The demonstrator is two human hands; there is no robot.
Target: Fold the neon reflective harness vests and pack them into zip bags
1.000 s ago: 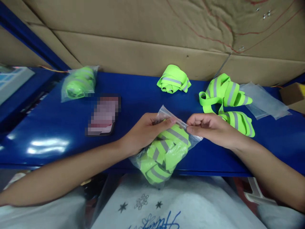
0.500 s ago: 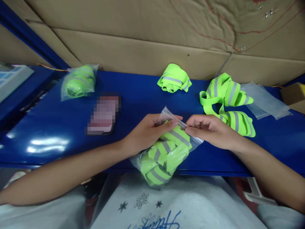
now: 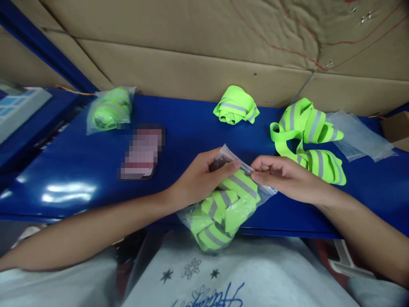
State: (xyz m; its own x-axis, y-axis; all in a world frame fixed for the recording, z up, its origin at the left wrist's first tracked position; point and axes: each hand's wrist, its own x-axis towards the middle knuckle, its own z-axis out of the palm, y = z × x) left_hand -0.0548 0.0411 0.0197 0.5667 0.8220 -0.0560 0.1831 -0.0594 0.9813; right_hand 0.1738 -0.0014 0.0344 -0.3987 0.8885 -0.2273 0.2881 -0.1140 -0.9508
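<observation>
A clear plastic bag (image 3: 266, 192) full of folded neon yellow-green strap with grey stripes (image 3: 213, 235) hangs over the table's front edge. My left hand (image 3: 204, 177) is closed on the bag's top edge, thumb in front and fingers behind it. At the right part of the same edge, my right hand (image 3: 281, 175) pinches the plastic between thumb and fingers. Behind my hands lies a rolled neon strap (image 3: 236, 105). A looser, unbagged neon strap (image 3: 315, 123) spreads out beyond my right hand.
On the blue table (image 3: 188, 123) are a phone (image 3: 142, 151), a filled bag (image 3: 111, 110) at the back left and flat clear bags (image 3: 364, 136) at the right. A cardboard box (image 3: 396, 128) stands far right; a keyed device (image 3: 24, 106) is far left.
The whole view has shifted slightly, so things appear a little further right. My left fingertips show less beyond the bag's edge. Both hands keep their hold on it.
</observation>
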